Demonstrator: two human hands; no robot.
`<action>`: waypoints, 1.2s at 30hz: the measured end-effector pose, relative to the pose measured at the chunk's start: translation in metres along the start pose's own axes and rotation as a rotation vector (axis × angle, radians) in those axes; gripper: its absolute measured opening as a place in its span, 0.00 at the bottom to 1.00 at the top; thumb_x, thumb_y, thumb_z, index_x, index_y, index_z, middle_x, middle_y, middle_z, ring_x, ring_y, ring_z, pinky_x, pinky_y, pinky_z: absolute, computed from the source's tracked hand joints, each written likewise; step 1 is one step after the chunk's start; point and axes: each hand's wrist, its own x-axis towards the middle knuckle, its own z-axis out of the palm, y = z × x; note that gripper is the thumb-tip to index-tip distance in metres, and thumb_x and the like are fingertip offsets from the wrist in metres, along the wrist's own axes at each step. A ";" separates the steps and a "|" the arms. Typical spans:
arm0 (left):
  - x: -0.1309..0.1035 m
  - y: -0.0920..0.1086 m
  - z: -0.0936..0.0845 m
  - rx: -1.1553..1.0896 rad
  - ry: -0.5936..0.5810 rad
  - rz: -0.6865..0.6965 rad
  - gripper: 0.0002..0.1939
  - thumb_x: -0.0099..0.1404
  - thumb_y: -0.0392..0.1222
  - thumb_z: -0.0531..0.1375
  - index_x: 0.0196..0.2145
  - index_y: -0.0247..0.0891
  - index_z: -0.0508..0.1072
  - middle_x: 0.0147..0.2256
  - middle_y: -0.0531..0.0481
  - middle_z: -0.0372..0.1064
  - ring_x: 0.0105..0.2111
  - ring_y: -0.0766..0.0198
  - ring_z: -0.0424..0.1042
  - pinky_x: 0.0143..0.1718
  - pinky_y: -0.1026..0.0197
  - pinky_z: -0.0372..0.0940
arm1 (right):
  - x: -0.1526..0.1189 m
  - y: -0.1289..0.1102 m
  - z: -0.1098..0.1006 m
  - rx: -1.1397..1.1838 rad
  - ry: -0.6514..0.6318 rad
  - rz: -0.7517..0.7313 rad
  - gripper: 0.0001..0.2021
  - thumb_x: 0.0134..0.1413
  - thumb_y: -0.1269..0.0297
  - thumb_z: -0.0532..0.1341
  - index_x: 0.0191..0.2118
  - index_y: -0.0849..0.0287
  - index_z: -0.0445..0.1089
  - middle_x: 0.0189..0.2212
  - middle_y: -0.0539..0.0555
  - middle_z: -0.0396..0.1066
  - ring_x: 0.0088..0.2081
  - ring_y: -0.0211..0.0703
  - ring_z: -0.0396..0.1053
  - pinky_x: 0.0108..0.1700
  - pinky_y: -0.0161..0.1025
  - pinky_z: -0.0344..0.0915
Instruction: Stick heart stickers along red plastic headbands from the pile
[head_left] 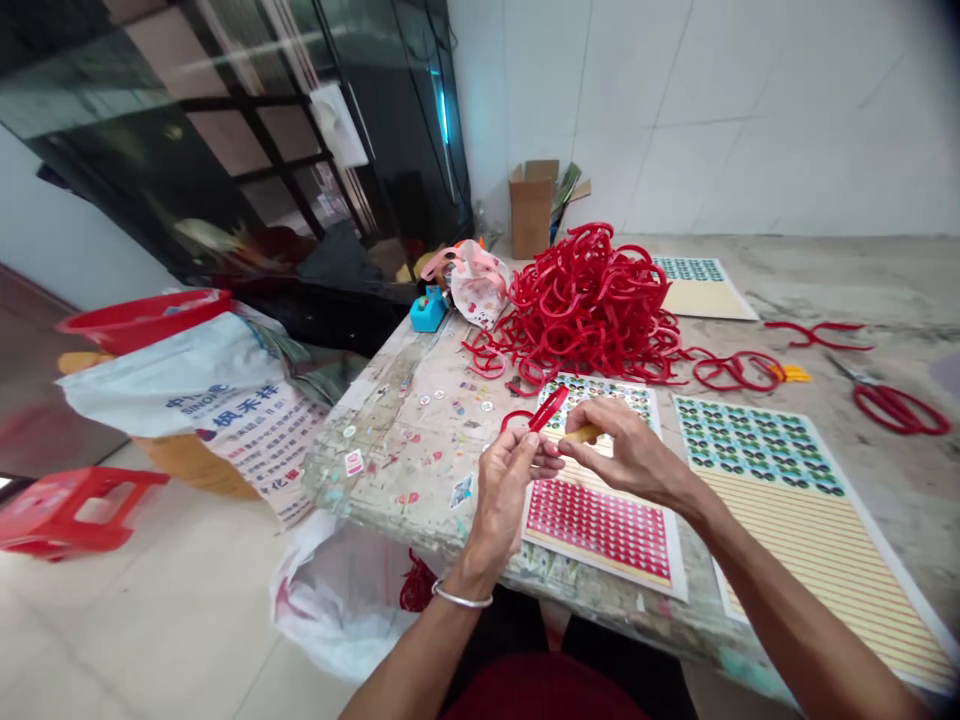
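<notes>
My left hand [510, 485], with a silver bangle at its wrist, is closed on a thin red band [549, 408] that loops up from its fingers. My right hand [624, 447] is closed close beside it, fingertips almost touching the left ones. A short yellowish piece [582, 434] shows between its thumb and fingers; its kind is unclear. Below both hands lies a sticker sheet [600, 530] with rows of small red and green prints, partly covered by them. Behind it rises a large heap of similar red bands [589, 310].
At right lie another sticker sheet [780, 520], red-handled scissors [896, 400] and loose red bands [817, 334]. A cardboard box [531, 212], a patterned bag [480, 285] and a blue tape dispenser [428, 310] stand at the back. White sack [225, 400] and red stool [82, 510] are left of the table.
</notes>
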 end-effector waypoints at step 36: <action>-0.012 0.004 -0.035 -0.253 0.233 -0.061 0.08 0.58 0.41 0.62 0.32 0.32 0.73 0.36 0.46 0.71 0.24 0.72 0.65 0.28 0.66 0.63 | 0.025 -0.033 0.056 0.847 0.265 0.370 0.09 0.51 0.57 0.62 0.28 0.57 0.69 0.47 0.54 0.66 0.46 0.44 0.64 0.46 0.39 0.61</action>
